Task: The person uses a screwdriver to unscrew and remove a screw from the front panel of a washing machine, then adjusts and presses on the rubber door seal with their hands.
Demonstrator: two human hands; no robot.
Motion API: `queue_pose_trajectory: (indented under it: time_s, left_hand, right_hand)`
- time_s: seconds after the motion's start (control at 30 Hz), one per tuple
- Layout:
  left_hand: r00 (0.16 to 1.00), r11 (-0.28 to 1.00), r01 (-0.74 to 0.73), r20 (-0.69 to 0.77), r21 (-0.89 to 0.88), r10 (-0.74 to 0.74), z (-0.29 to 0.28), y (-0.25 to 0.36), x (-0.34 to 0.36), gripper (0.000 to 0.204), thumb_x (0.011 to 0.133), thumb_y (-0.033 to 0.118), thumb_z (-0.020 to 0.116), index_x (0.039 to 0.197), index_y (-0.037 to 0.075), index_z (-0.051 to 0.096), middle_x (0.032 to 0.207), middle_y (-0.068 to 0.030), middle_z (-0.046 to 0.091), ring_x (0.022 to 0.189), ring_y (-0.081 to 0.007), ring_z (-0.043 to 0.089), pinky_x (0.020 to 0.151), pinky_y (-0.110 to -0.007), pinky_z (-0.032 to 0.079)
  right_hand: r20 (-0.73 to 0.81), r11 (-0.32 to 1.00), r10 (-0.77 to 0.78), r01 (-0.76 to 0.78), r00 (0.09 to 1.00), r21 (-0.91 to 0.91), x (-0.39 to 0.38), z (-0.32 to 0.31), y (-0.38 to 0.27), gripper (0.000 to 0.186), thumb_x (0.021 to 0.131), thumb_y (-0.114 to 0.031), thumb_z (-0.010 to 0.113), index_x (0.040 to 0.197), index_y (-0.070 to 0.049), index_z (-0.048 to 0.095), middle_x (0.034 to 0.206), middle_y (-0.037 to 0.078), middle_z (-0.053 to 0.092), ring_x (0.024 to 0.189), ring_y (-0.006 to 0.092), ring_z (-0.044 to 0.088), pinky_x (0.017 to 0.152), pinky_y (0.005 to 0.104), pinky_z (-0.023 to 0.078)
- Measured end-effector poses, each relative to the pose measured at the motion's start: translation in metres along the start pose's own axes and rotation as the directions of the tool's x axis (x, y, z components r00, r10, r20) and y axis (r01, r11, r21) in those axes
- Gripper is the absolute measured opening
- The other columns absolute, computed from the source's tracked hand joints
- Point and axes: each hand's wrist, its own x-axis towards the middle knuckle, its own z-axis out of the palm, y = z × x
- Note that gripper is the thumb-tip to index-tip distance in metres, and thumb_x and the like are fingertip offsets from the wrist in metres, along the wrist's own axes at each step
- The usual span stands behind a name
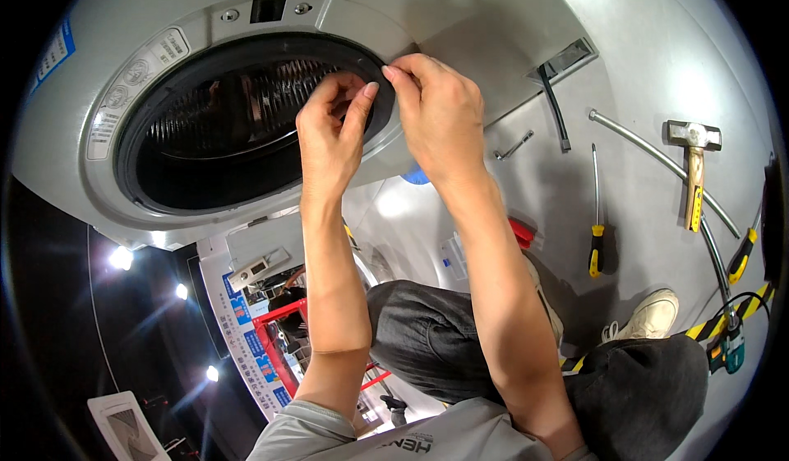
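The grey front-loading washing machine (460,17) fills the upper part of the view, its round drum opening ringed by a black rubber door gasket (140,177). At the gasket's right edge, my left hand (335,132) reaches over the opening with thumb and curled fingers pinching the inner lip. Just to its right, my right hand (440,108) has thumb and forefinger pressed together on the outer rim of the same gasket. The ribbed metal drum (238,112) shows behind the rubber. Some of the left fingertips are hidden inside the opening.
On the grey floor at right lie a hammer (695,165), a yellow-black screwdriver (597,247), a braided hose (649,145) and a ratchet wrench (514,145). A green drill (727,350) stands near striped tape. A black strip (555,112) hangs from the machine's small hatch (567,57).
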Motion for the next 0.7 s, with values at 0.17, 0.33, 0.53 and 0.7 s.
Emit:
queue_pose_trajectory:
  time_s: [0.17, 0.33, 0.53, 0.7]
  left_hand:
    - [0.998, 0.999, -0.044, -0.042, 0.011, 0.045, 0.002, 0.003, 0.001, 0.016, 0.09, 0.009, 0.069, 0.091, -0.005, 0.061, 0.074, -0.0057, 0.061, 0.066, -0.007, 0.051, 0.057, -0.022, 0.044]
    - [0.981, 0.975, -0.173, -0.066, 0.138, 0.183, 0.007, 0.005, 0.0, 0.016, 0.089, 0.007, 0.069, 0.088, -0.005, 0.061, 0.071, -0.0069, 0.06, 0.063, -0.0074, 0.05, 0.056, -0.023, 0.043]
    - [0.99, 0.996, -0.091, -0.106, -0.018, 0.089, 0.012, -0.005, -0.001, 0.015, 0.09, 0.009, 0.069, 0.089, -0.004, 0.061, 0.075, -0.004, 0.059, 0.067, -0.0063, 0.05, 0.057, -0.021, 0.041]
    - [0.999, 0.992, -0.04, -0.041, -0.119, 0.035, 0.007, -0.016, 0.003, 0.016, 0.091, 0.012, 0.069, 0.093, -0.002, 0.061, 0.078, -0.0005, 0.059, 0.069, -0.0055, 0.048, 0.059, -0.02, 0.04]
  right_hand:
    - [-0.029, 0.98, -0.192, 0.189, 0.981, -0.067, 0.005, -0.001, 0.004, 0.01, 0.086, -0.012, 0.065, 0.085, -0.003, 0.066, 0.079, 0.011, 0.066, 0.071, 0.0315, 0.064, 0.063, 0.0394, 0.05]
    - [0.03, 0.961, -0.208, 0.21, 0.978, -0.181, 0.008, -0.007, -0.006, 0.008, 0.083, -0.009, 0.066, 0.081, -0.002, 0.063, 0.075, 0.009, 0.065, 0.066, 0.0297, 0.063, 0.06, 0.0385, 0.049]
    - [-0.084, 0.981, -0.104, 0.089, 0.991, -0.173, 0.0, 0.008, -0.001, 0.011, 0.085, -0.014, 0.064, 0.081, -0.004, 0.061, 0.077, 0.011, 0.064, 0.071, 0.0316, 0.065, 0.06, 0.0417, 0.051]
    - [-0.002, 0.99, -0.044, 0.043, 0.999, -0.135, -0.005, 0.005, 0.003, 0.015, 0.091, -0.014, 0.06, 0.081, -0.003, 0.062, 0.079, 0.013, 0.066, 0.073, 0.0341, 0.065, 0.062, 0.043, 0.05]
